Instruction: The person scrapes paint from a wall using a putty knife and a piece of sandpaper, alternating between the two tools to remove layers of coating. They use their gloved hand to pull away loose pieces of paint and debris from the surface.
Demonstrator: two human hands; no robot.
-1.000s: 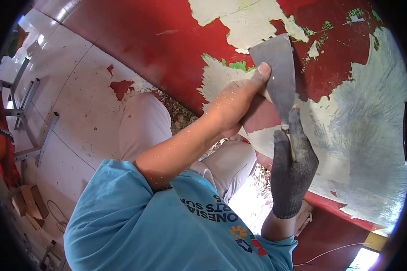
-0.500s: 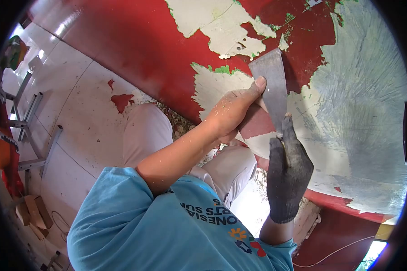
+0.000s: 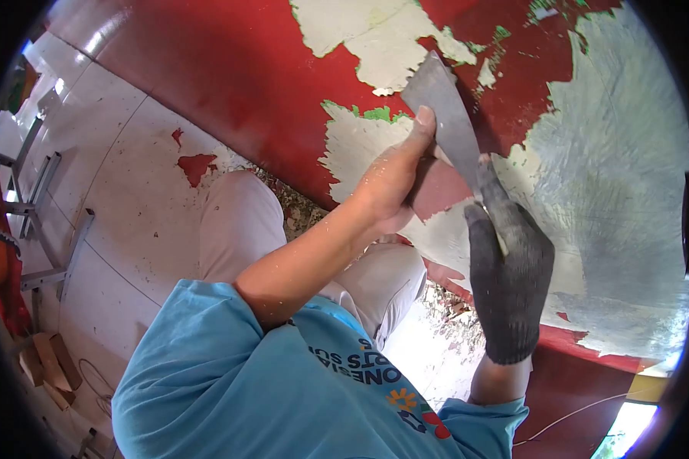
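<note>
My bare left hand (image 3: 394,180) is closed at the left edge of a grey metal scraper blade (image 3: 446,109), its thumb on the blade's face and its other fingers mostly hidden. On my right hand (image 3: 511,264) is a dark glove with bare skin at a fingertip; it grips the scraper's handle, which is largely covered. The blade points up and to the left, over a red panel (image 3: 237,84) with ragged pale patches and thin green edges. Whether the blade's tip touches the panel, I cannot tell.
Pale tiles (image 3: 122,206) at the left carry red flakes (image 3: 196,168) and small debris. A metal frame (image 3: 67,256) and a cardboard box (image 3: 53,363) stand at the far left. My knees are bent below the panel. A thin cable (image 3: 566,417) runs at the lower right.
The scraper has tilted further left, its wide end moving up and left. My gloved right hand has shifted right and up, while my left hand has moved slightly up and left.
</note>
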